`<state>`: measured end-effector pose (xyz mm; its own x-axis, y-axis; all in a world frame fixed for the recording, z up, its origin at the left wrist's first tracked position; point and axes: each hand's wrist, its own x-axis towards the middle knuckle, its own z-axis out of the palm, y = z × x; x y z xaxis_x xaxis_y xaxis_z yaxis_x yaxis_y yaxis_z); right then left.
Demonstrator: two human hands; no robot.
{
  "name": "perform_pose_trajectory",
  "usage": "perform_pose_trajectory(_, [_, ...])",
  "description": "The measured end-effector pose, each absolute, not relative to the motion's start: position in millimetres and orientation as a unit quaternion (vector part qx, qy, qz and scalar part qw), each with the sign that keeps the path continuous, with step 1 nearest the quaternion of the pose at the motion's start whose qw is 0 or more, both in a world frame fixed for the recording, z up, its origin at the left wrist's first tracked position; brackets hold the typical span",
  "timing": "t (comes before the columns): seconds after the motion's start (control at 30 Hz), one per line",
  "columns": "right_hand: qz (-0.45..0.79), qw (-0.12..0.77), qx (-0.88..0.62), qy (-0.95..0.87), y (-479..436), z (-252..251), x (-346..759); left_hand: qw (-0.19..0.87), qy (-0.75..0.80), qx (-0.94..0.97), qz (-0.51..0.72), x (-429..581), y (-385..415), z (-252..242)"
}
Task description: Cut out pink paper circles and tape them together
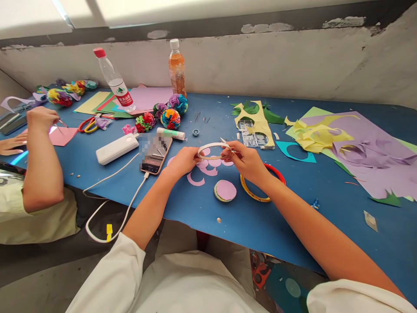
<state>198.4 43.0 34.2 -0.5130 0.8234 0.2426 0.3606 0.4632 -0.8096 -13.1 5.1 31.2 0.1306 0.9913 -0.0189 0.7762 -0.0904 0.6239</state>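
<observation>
A thin white ring, which looks like a roll of tape [213, 145], is held up over the table between both my hands. My left hand [185, 163] pinches its left side. My right hand [246, 161] has its fingers closed at the ring's right side, and a small pale pointed tip sticks out above them; what it belongs to is hidden. Beneath the ring lie pink paper circles [215, 162] and curved pink scraps [196, 180]. Nearer to me is a stack of round paper pieces [226, 191], pink on top. A red and yellow ring [254, 194] lies partly under my right forearm.
Left of my hands are a phone [155, 158] on a white cable, a power bank [117, 148] and a glue stick [171, 133]. Two bottles [119, 87] [177, 69] stand behind paper flowers [170, 118]. Paper sheets [384, 152] and scraps lie right. A person's arm [43, 161] is at left.
</observation>
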Motion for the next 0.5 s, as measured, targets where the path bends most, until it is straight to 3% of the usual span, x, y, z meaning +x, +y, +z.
perform_pose_trajectory(0.5, [0.347, 0.310, -0.378, -0.800, 43.5, 33.1, 199.0, 0.249, 0.625, 0.712, 0.202, -11.5, 4.8, 30.3])
